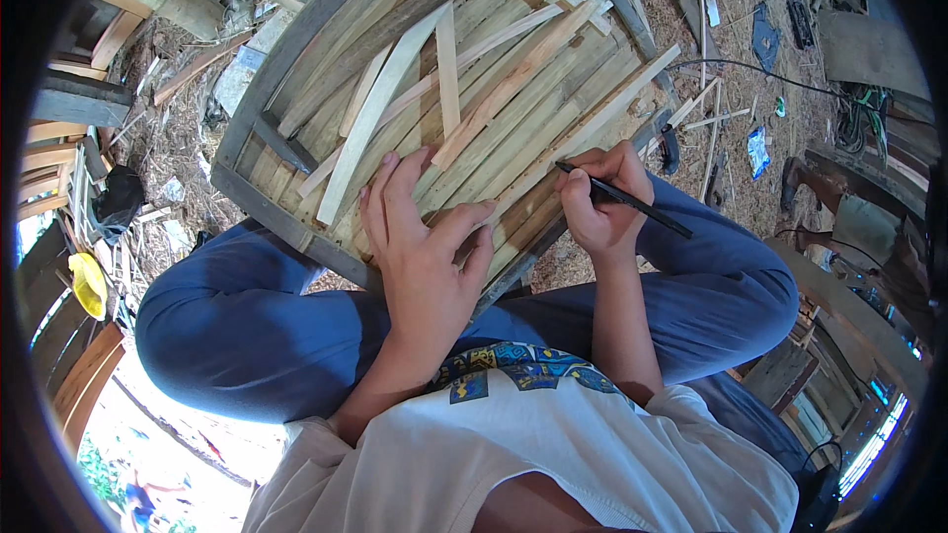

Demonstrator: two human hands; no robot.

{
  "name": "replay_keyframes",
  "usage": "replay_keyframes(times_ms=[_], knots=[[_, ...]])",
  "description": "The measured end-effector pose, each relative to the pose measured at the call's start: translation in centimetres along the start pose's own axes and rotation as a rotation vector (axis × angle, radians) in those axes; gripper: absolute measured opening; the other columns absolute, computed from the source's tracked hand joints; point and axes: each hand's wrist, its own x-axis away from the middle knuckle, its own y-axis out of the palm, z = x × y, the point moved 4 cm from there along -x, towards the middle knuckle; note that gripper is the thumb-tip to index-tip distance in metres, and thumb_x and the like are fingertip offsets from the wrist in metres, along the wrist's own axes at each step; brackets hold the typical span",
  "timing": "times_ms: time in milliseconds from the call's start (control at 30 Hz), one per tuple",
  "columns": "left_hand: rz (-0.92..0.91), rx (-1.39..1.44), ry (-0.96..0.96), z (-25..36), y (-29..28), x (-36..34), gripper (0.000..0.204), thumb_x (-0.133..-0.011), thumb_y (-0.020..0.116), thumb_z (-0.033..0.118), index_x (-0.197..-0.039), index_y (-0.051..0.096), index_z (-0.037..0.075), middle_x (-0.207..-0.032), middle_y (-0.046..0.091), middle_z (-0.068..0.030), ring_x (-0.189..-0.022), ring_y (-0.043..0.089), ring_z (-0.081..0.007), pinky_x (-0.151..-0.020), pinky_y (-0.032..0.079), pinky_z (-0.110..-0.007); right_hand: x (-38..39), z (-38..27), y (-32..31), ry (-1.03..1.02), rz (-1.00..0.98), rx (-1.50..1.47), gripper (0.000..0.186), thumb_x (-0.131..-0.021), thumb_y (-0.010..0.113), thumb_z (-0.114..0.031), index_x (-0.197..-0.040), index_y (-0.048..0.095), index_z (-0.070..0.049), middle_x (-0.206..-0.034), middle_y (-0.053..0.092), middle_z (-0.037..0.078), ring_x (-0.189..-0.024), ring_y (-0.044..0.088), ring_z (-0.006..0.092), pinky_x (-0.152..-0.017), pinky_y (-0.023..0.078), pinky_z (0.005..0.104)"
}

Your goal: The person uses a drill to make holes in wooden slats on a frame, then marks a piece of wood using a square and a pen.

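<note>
My right hand (604, 205) grips a black pen (647, 205), its point close to a long pale wooden strip (617, 104). That strip lies slantwise on a slatted wooden frame (252, 199), which rests across my lap. My left hand (427, 252) lies on the slats with its fingers spread, one fingertip against or very near the strip's lower end. Whether it presses on the strip I cannot tell. Beyond my left fingers are more loose strips: a whitish one (370, 123), a short one (447, 74) and a brownish one (518, 79).
Wood scraps and shavings litter the ground. A blue wrapper (758, 153) and a dark cable (760, 67) lie to the right. At the left are a yellow object (88, 284), a black bag (120, 199) and stacked curved timber (49, 158). Another person (140, 501) shows far off, lower left.
</note>
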Motion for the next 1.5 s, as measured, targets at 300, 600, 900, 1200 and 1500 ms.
replay_keyframes(times_ms=[300, 600, 900, 1200, 1500], knots=[[0.0, -0.001, -0.006, 0.1, 0.0, -0.1, 0.028, -0.081, 0.086, 0.011, -0.106, 0.083, 0.021, -0.158, 0.051, -0.0175, -0.154, 0.038, -0.0478, -0.127, 0.026, -0.065, 0.0, -0.2, 0.0, 0.015, 0.015, -0.016, 0.024, -0.09, 0.07, -0.001, -0.088, 0.047, -0.004, -0.075, 0.069, 0.008, -0.067, 0.055, 0.0065, -0.06, 0.047, 0.0262], [-0.002, -0.009, -0.005, 0.1, -0.1, -0.1, 0.028, -0.08, 0.087, 0.011, -0.105, 0.084, 0.021, -0.158, 0.051, -0.0172, -0.153, 0.039, -0.0478, -0.126, 0.026, -0.064, -0.1, -0.4, 0.2, 0.017, 0.003, -0.015, 0.024, -0.091, 0.071, -0.001, -0.088, 0.047, -0.004, -0.075, 0.069, 0.007, -0.066, 0.054, 0.0059, -0.059, 0.046, 0.0258], [-0.005, -0.01, -0.005, 0.0, 0.0, -0.1, 0.028, -0.079, 0.087, 0.01, -0.105, 0.084, 0.021, -0.158, 0.051, -0.0175, -0.153, 0.038, -0.0477, -0.126, 0.027, -0.063, 0.0, 0.1, 0.0, 0.029, 0.024, -0.015, 0.022, -0.089, 0.071, -0.001, -0.088, 0.049, -0.003, -0.077, 0.071, 0.009, -0.066, 0.056, 0.0065, -0.061, 0.048, 0.026], [-0.015, -0.014, -0.01, 0.1, -0.1, -0.2, 0.027, -0.079, 0.087, 0.009, -0.104, 0.085, 0.02, -0.158, 0.051, -0.0179, -0.154, 0.038, -0.0476, -0.126, 0.027, -0.061, 0.0, -0.3, -0.1, 0.015, 0.029, 0.011, 0.022, -0.089, 0.071, 0.0, -0.087, 0.049, -0.004, -0.077, 0.071, 0.009, -0.066, 0.056, 0.007, -0.06, 0.048, 0.0263], [-0.016, -0.02, -0.006, 0.1, -0.1, -0.3, 0.026, -0.08, 0.087, 0.01, -0.104, 0.085, 0.02, -0.158, 0.051, -0.018, -0.154, 0.038, -0.0477, -0.126, 0.028, -0.062, 0.0, 0.0, 0.0, 0.026, 0.011, 0.015, 0.022, -0.089, 0.071, -0.001, -0.087, 0.049, -0.004, -0.079, 0.073, 0.009, -0.067, 0.057, 0.0065, -0.06, 0.049, 0.0265]])
